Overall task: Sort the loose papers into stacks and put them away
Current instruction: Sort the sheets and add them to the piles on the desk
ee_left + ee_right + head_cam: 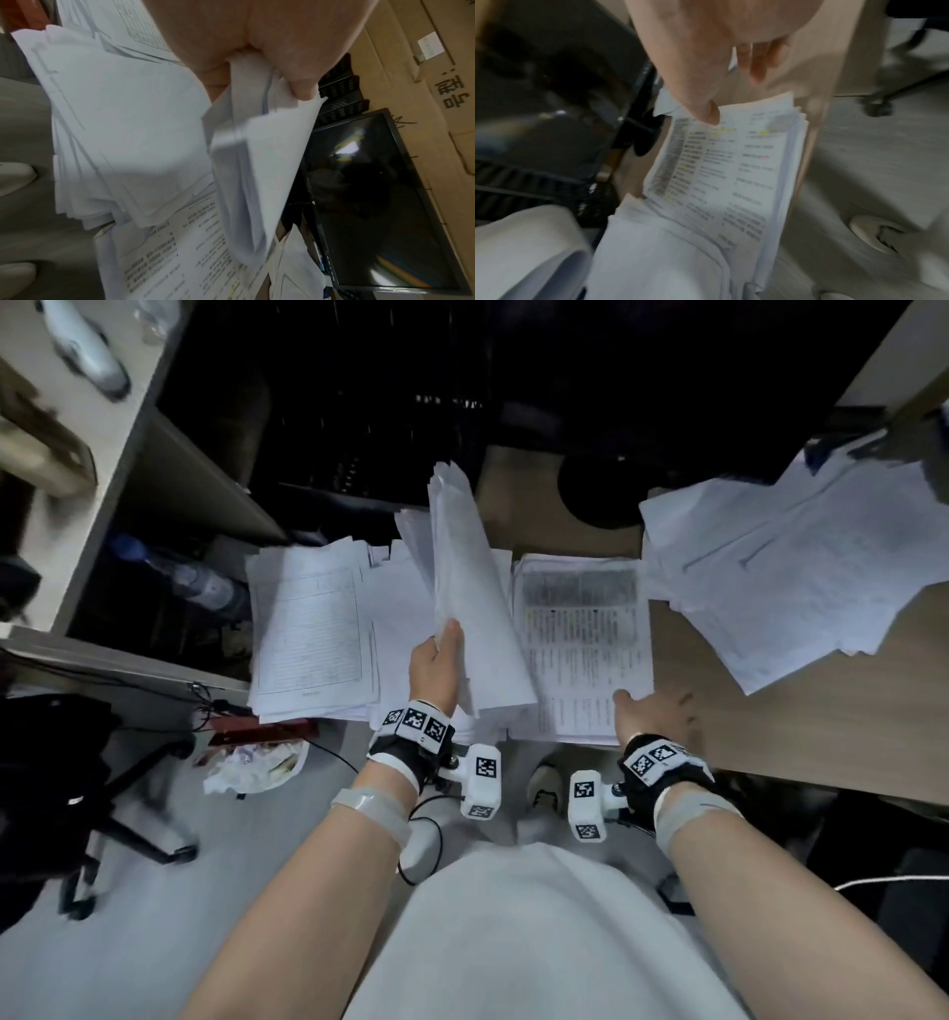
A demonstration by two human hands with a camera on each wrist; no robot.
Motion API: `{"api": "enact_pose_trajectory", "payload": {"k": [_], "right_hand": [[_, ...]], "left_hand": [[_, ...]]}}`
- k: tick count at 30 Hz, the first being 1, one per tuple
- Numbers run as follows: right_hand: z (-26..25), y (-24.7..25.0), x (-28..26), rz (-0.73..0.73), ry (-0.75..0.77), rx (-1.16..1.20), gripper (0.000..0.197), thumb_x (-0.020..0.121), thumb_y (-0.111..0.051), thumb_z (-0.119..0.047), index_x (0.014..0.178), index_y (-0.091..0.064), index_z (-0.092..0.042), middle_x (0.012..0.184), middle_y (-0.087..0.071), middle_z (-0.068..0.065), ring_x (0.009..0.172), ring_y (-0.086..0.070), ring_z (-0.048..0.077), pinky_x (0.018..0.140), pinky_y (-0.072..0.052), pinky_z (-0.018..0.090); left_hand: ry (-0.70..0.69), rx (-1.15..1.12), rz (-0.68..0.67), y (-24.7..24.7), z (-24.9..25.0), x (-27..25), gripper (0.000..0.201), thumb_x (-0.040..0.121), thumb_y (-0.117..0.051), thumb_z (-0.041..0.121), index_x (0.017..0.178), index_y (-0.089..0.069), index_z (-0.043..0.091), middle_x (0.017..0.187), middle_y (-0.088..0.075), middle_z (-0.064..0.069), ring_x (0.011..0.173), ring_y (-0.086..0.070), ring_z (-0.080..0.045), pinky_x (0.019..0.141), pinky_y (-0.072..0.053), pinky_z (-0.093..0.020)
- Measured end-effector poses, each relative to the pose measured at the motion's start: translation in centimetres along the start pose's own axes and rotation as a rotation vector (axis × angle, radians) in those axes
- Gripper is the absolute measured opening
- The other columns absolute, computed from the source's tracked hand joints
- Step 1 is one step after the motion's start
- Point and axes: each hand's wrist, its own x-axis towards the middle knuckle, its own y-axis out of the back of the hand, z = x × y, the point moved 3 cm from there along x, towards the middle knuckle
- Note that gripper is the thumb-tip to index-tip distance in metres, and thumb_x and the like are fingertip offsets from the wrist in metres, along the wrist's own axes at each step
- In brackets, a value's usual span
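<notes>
My left hand (pixel 440 652) grips the near edge of a thick sheaf of white papers (pixel 464 567) and holds it tilted up above the middle stack (pixel 398 613). In the left wrist view my thumb (pixel 300 81) and fingers pinch the sheaf (pixel 259 162). A stack of ruled forms (pixel 308 629) lies to the left. A stack topped by a printed, highlighted sheet (pixel 580 649) lies to the right. My right hand (pixel 652 711) is spread open at that stack's near right corner, and its thumb (pixel 709 113) touches the printed sheet (pixel 731 172). A loose pile of papers (pixel 796 557) sprawls at the far right.
The wooden desk (pixel 821 726) carries all the papers, and its near edge is by my wrists. A dark monitor (pixel 372 203) and black mesh trays (pixel 342 97) stand behind the stacks. A water bottle (pixel 195 582), a bin of crumpled waste (pixel 251 767) and a chair base (pixel 128 814) are at left.
</notes>
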Motion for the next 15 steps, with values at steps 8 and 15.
{"api": "enact_pose_trajectory", "payload": {"k": [8, 15], "right_hand": [[-8.6, 3.2, -5.0, -0.630, 0.370, 0.587, 0.089, 0.081, -0.057, -0.075, 0.147, -0.046, -0.016, 0.147, -0.051, 0.000, 0.133, -0.049, 0.022, 0.109, -0.040, 0.042], [-7.6, 1.6, -3.0, -0.312, 0.475, 0.332, 0.040, 0.093, -0.057, -0.019, 0.062, -0.032, -0.017, 0.059, -0.028, 0.002, 0.058, -0.029, 0.018, 0.055, -0.020, 0.032]], "left_hand": [[-0.062, 0.126, -0.025, -1.2, 0.6, -0.7, 0.041, 0.100, -0.052, 0.039, 0.072, -0.048, 0.009, 0.066, -0.039, -0.007, 0.065, -0.036, -0.018, 0.061, -0.030, -0.033], [-0.087, 0.149, 0.063, 1.4, 0.6, -1.0, 0.042, 0.095, -0.054, 0.045, 0.072, -0.050, 0.010, 0.067, -0.042, -0.008, 0.065, -0.038, -0.017, 0.061, -0.030, -0.032]]}}
